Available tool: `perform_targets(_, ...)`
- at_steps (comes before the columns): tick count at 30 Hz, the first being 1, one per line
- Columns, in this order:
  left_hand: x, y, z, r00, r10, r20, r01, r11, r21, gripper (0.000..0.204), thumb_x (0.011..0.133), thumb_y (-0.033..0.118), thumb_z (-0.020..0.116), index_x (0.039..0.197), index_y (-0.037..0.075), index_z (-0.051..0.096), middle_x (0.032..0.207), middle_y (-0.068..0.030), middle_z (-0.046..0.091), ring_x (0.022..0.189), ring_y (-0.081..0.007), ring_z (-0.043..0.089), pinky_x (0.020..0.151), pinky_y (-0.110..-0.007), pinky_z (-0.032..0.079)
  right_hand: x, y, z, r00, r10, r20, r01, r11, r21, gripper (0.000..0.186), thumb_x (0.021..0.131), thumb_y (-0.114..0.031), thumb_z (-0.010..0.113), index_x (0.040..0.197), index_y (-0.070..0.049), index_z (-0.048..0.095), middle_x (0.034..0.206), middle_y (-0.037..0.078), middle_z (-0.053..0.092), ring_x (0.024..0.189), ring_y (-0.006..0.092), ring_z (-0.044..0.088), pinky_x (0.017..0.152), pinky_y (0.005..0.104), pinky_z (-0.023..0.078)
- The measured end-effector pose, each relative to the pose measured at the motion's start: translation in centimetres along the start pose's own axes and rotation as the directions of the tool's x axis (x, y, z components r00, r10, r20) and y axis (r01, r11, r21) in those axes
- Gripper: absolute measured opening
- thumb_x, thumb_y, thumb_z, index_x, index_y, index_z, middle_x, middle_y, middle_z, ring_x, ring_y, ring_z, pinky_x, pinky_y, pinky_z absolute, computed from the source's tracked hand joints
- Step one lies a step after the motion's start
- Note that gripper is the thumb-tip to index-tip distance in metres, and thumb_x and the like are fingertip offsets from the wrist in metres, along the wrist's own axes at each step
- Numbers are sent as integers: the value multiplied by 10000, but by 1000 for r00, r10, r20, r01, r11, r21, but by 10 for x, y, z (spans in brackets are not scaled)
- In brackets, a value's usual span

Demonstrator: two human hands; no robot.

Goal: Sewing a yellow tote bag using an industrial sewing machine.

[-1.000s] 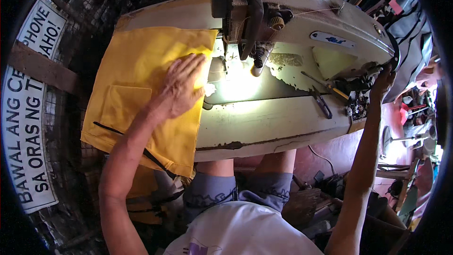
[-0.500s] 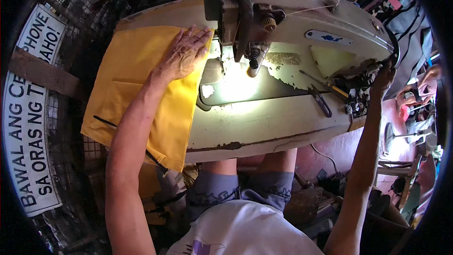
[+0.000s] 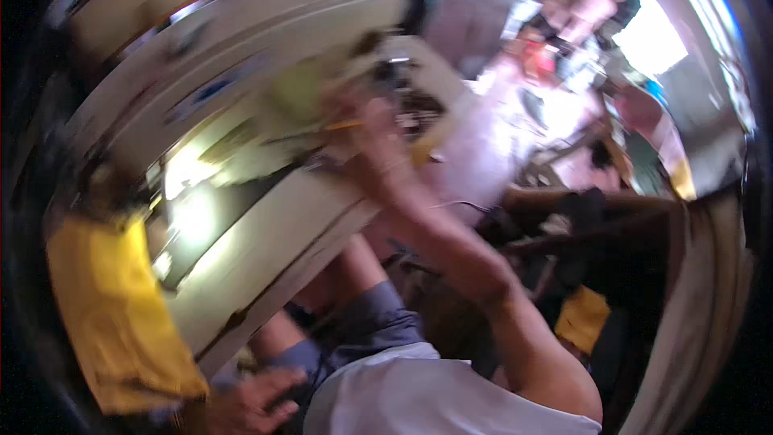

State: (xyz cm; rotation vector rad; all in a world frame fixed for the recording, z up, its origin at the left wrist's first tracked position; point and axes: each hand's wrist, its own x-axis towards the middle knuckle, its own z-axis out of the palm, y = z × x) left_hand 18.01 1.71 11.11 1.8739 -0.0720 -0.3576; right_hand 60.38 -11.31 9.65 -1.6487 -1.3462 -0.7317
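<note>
Motion smears the head view. The sewing machine (image 3: pixel 266 40) stretches across the upper left, with bright lamplight on its bed. A piece of yellow fabric (image 3: pixel 113 314) hangs over the table's left end. My left hand (image 3: pixel 262 403) is low near my lap, beside the fabric's lower corner, fingers spread and apparently holding nothing. Over the machine bed's right end is my right hand (image 3: pixel 362 125), close to a thin yellow-handled tool (image 3: pixel 342 125). Blur hides its fingers, so whether it grips anything cannot be told.
Metal parts (image 3: pixel 419 109) lie at the table's right end. Further right, a person (image 3: pixel 592 12) sits by a bright opening. A yellow piece (image 3: pixel 584 318) and dark clutter lie below my right arm. The pale table edge (image 3: pixel 266 294) runs above my knees.
The view has swung right. My left hand has come off the yellow fabric and dropped toward my lap. My right hand has left the machine's right end and moved in over the tools.
</note>
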Motion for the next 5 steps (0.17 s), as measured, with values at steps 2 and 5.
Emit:
perform_targets(2, 11, -52, 29, 963, -205, 176, 230, 963, -137, 451, 952, 16, 564, 1395, 73, 495, 1203, -41, 634, 1041, -135, 591, 893, -243, 463, -11, -54, 27, 951, -136, 276, 104, 986, 127, 293, 840, -177, 700, 1086, -59, 592, 1207, 166, 559, 1130, 338, 561, 942, 433, 468)
perform_targets(5, 14, -119, 21, 921, -387, 52, 365, 804, -470, 512, 895, 232, 639, 1373, 84, 531, 1278, -109, 603, 1169, -207, 564, 1009, -315, 418, -17, -78, 39, 928, -115, 355, 45, 979, 200, 316, 876, -240, 683, 1143, -99, 590, 1302, 173, 533, 1182, 394, 533, 995, 496, 449)
